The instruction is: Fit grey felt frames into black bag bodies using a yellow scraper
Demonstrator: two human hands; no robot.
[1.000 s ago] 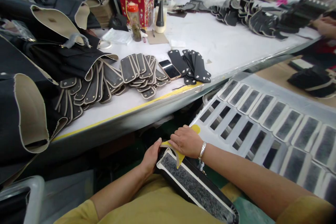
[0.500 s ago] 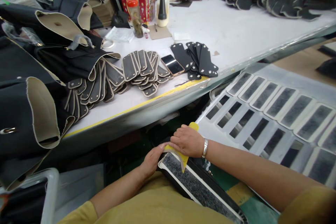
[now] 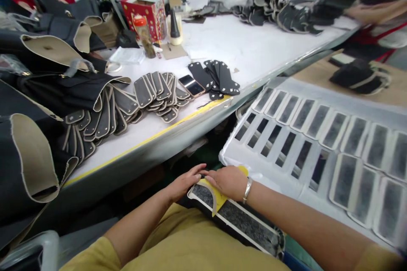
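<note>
Across my lap lies a black bag [image 3: 233,217], its long dark speckled panel framed by a pale edge and facing up. At its far end my left hand [image 3: 186,184] grips the corner, thumb on the rim and fingers reaching toward the other hand. My right hand [image 3: 230,182], with a silvery bracelet at the wrist, is closed on a yellow curved-edged piece [image 3: 220,201]. That piece rests over the panel near the far end, one tip hanging past the near rim. Its exact kind is unclear, and the hand covers part of it.
The white table [image 3: 206,42] carries black strap pieces [image 3: 155,89], a phone [image 3: 191,85], a red box [image 3: 143,12] and a lidded bottle [image 3: 143,36]. Black bags [image 3: 32,156] crowd the left. On my right, a white board [image 3: 286,169] holds rows of dark panels. A person in red stands far left.
My view has shifted right. My left fingers have lifted and stretched toward my right hand. The yellow piece now lies flatter across the panel, its tip over the near rim.
</note>
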